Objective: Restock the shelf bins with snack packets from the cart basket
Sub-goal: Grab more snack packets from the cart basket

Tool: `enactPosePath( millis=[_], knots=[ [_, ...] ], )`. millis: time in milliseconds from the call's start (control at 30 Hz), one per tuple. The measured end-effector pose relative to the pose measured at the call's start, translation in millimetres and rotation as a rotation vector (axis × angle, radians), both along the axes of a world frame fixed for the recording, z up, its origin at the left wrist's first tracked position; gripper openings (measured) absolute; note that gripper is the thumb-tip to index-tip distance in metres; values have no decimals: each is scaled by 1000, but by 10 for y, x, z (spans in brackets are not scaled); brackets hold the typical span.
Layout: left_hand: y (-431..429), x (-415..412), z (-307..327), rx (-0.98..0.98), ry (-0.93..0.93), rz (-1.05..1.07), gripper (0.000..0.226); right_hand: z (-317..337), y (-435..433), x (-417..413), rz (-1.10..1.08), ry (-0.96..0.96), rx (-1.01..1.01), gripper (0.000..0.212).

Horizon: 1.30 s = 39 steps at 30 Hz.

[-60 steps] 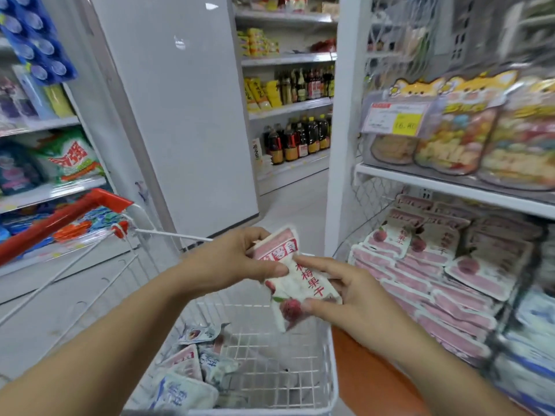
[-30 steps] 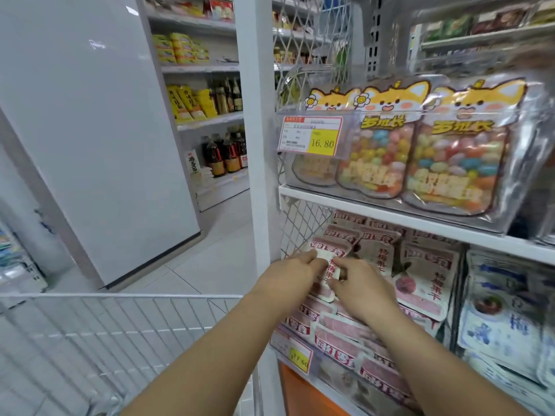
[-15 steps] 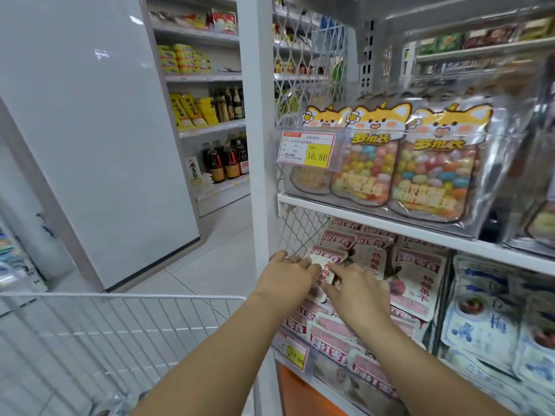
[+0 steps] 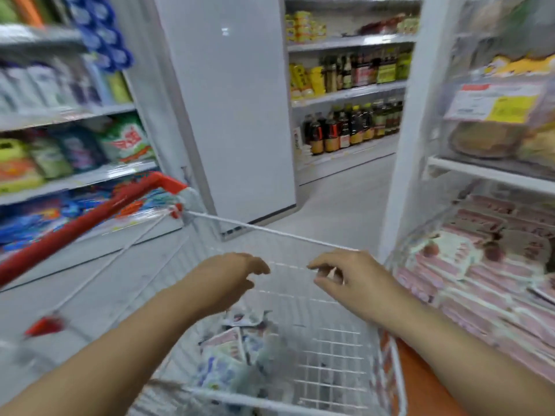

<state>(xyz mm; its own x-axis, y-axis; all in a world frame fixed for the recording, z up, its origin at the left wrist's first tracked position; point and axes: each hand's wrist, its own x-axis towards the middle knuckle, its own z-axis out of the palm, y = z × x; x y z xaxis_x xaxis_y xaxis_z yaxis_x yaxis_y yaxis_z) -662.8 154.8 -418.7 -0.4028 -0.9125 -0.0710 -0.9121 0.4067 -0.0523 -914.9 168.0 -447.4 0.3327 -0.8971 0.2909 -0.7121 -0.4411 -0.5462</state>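
Note:
The white wire cart basket (image 4: 279, 234) stands in front of me with several snack packets (image 4: 228, 352) heaped in its near left corner. Both of my hands hover over the basket and hold nothing. My left hand (image 4: 228, 280) hangs with loosely curled fingers above the packets. My right hand (image 4: 351, 277) is level with it, fingers loosely bent, close to the basket's right side. To the right, the lower shelf bin (image 4: 480, 265) is packed with pink and white snack packets. The picture is blurred by motion.
A white shelf upright (image 4: 402, 145) stands between basket and bin. The shelf above holds bags behind a price tag (image 4: 495, 106). The cart's red handle (image 4: 90, 220) runs at the left. Shelves of goods line the left (image 4: 75, 151); bottles (image 4: 351, 127) stand behind a white pillar (image 4: 234, 100).
Both hands have let go of the pink packet in the bin and come back left, empty, over the cart basket. My view has swung left and down from the shelf.

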Motion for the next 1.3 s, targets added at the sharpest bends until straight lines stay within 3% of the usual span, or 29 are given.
enactPosePath(
  millis=[233,400,533,600,700,800,867,967,1067,1200,1300],
  knots=[
    [343,950,-78,89,81,319,42,-273,-276,1000,346,362,503,40],
    [356,823,-219,83,116,352,43,-756,-440,1453,348,417,736,51],
    [352,820,-239,43,107,395,43,-1071,-472,1751,350,369,804,104],
    [361,814,-251,45,104,399,43,-1219,-399,1869,352,413,711,111],
    [373,811,-248,51,113,411,39,-1297,-224,1942,434,600,506,87],
    [389,805,-216,60,111,413,36,-1260,-262,1904,485,725,489,59],
    [402,796,-199,69,109,414,35,-1293,-349,1783,442,794,545,59],
    [418,761,-184,83,105,412,35,-1372,-448,1521,373,911,620,75],
    [407,679,-190,88,114,397,35,-1286,-523,1400,342,745,736,79],
    [374,610,-205,107,120,385,35,-1202,-502,1448,267,434,766,40],
    [369,618,-192,112,112,384,34,-1295,-470,1482,225,381,744,42]
  ],
)
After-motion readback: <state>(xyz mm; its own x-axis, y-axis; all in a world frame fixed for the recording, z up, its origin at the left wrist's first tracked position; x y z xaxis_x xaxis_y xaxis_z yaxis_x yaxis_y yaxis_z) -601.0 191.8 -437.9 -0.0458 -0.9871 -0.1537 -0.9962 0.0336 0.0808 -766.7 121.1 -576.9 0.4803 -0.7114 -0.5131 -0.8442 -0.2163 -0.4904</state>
